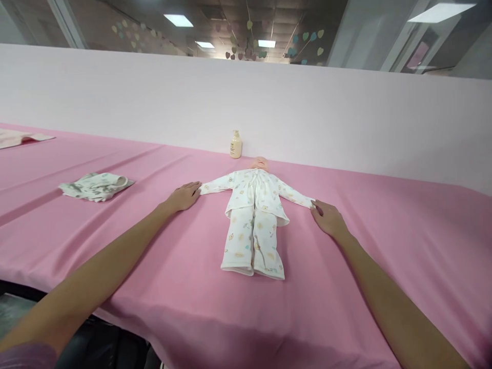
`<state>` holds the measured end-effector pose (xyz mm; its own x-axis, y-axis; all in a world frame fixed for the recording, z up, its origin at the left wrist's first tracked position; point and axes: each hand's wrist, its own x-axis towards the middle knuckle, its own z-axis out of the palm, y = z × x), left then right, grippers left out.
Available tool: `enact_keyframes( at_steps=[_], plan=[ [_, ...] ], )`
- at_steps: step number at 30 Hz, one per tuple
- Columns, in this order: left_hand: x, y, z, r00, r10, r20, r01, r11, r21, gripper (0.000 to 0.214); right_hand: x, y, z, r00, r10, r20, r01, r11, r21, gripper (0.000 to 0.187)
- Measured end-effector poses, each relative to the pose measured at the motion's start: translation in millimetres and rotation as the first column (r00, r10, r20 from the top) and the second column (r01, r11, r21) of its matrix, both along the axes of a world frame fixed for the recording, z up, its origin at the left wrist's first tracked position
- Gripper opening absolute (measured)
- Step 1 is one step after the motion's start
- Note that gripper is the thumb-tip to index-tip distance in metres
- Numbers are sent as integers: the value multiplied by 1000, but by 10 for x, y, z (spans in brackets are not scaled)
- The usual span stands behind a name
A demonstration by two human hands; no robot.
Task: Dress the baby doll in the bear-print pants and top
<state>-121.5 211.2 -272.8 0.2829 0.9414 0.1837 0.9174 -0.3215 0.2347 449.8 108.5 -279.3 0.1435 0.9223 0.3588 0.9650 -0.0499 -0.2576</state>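
Observation:
A baby doll lies on its back, its head (260,163) pointing to the wall. It wears a white printed long-sleeved top (246,189), tied at the front, and matching trousers (241,243). Both sleeves are spread out sideways. At the cuff of the sleeve on the left, my left hand (185,196) lies low on the cloth, its fingertips closed on the cuff edge. My right hand (327,216) pinches the opposite cuff between thumb and fingers. The doll's hands and feet are not visible.
A pink cloth (172,277) with soft creases covers the table. Behind the doll's head stands a cream pump bottle (236,145) near the white wall (154,97). A folded patterned garment (96,186) lies on the left, and a pale pink cloth (19,137) lies farther off.

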Motion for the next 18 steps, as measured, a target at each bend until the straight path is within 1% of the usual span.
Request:
enact_keyframes(
  at_steps=[3, 5, 8, 10, 11, 12, 13, 15, 18],
  plan=[
    [23, -67, 13, 997, 74, -15, -74, 997, 9, 62, -9, -49, 19, 999, -40, 15, 40, 999, -25, 54],
    [42, -118, 26, 994, 106, -14, -105, 994, 23, 61, -27, -91, 49, 998, -56, 29, 56, 998, -13, 55],
    [52, -172, 39, 989, 147, 3, -147, 987, 58, 60, -61, -138, 83, 997, -60, 48, 58, 998, 39, 56],
    [44, -181, 46, 985, 169, 42, -173, 978, 118, 62, -85, -147, 88, 997, -53, 59, 47, 994, 95, 58],
    [40, -179, 51, 984, 160, 74, -171, 971, 166, 63, -99, -145, 88, 997, -45, 63, 36, 990, 136, 58],
    [38, -176, 60, 986, 129, 110, -151, 963, 224, 62, -115, -141, 89, 997, -33, 66, 20, 982, 186, 57],
    [41, -175, 74, 987, 73, 144, -113, 950, 290, 60, -135, -137, 93, 998, -12, 68, -5, 971, 240, 55],
    [72, -192, 128, 980, -92, 179, 11, 911, 412, 52, -195, -135, 122, 995, 62, 83, -86, 941, 329, 50],
    [216, -314, 285, 928, -343, 146, 218, 817, 534, 37, -363, -164, 251, 967, 223, 123, -254, 889, 382, 40]
  ],
)
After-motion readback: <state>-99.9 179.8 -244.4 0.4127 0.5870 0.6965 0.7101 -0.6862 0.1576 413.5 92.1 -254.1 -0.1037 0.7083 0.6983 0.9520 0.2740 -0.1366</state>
